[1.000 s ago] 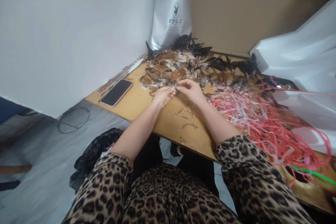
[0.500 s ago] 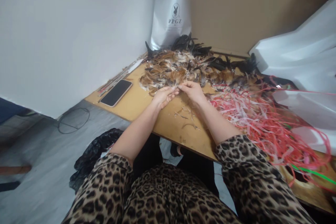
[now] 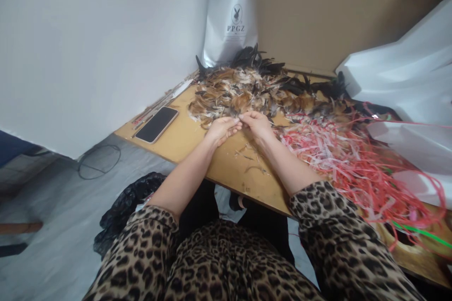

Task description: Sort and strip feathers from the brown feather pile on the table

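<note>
Above the wooden table, my left hand (image 3: 223,130) and my right hand (image 3: 256,124) meet at the fingertips. Both are closed in a pinch on what looks like a small feather, mostly hidden by the fingers. Just beyond them spreads a heap of brown, cream and black feathers (image 3: 226,85). Thin feather scraps (image 3: 254,168) lie on the tabletop below my right hand. To the right of my right forearm is a tangled pile of pink, red and white strips (image 3: 339,153).
A phone (image 3: 157,124) lies face up at the table's left, near thin sticks (image 3: 155,109) along the wall. A white printed bag (image 3: 231,23) stands behind the feathers. White plastic sheeting (image 3: 399,75) rises on the right. A black plastic bag (image 3: 123,207) sits on the floor.
My right hand has shifted very slightly down, its fingertips still against the left hand's. The pale bit that showed between the fingers is less visible. Everything else stays put.
</note>
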Demonstrator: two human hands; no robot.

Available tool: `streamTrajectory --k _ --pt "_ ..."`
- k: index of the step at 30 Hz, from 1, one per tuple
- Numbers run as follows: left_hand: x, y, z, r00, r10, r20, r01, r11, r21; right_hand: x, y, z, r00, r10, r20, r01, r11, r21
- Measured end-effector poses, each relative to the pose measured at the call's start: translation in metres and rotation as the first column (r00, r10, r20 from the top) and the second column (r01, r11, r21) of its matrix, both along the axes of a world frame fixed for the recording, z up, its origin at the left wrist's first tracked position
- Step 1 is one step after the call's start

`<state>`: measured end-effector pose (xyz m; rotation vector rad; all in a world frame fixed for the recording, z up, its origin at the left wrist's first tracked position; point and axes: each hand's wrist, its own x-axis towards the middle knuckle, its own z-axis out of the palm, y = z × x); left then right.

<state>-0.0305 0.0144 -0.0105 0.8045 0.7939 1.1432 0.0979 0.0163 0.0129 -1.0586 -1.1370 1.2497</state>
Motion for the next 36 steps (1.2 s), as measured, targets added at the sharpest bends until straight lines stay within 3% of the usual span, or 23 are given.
streamTrajectory --k 5,9,13,17,20,23,26,32,36 --pt "0.001 -0.003 0.005 0.993 0.029 -0.114 -0.024 0.999 0.042 0.001 0.001 0.0 0.998 0.004 0.061 -0.006 1.0 0.021" --pt "-0.003 -0.002 0.012 0.984 0.14 -0.107 -0.134 0.989 0.054 0.006 0.005 -0.001 0.995 -0.026 0.091 0.021 0.998 0.059" --pt "-0.011 0.003 0.016 0.953 0.301 -0.02 -0.301 0.953 0.021 0.014 0.013 -0.007 0.928 -0.081 0.364 0.008 0.98 0.199" --pt "-0.015 0.005 0.016 0.94 0.341 0.023 -0.341 0.94 0.0 0.016 0.016 -0.015 0.727 -0.116 0.677 -0.144 0.938 0.315" --pt "-0.015 0.005 0.015 0.944 0.328 0.037 -0.328 0.945 0.0 0.013 0.011 -0.014 0.515 -0.17 0.84 -0.271 0.898 0.348" --pt "-0.014 0.005 0.015 0.955 0.287 0.079 -0.288 0.958 0.009 0.009 0.005 -0.01 0.3 -0.227 0.926 -0.363 0.871 0.331" --pt "-0.015 0.002 0.018 0.969 0.209 0.131 -0.212 0.977 0.008 0.007 0.001 -0.007 0.191 -0.251 0.949 -0.412 0.857 0.31" --pt "-0.016 -0.007 0.026 0.959 0.102 0.266 -0.102 0.995 -0.017 0.004 -0.002 -0.008 0.187 -0.246 0.951 -0.415 0.858 0.304" --pt "-0.018 -0.008 0.027 0.949 0.088 0.304 -0.085 0.996 -0.024 0.002 -0.002 -0.011 0.274 -0.22 0.936 -0.393 0.863 0.318"
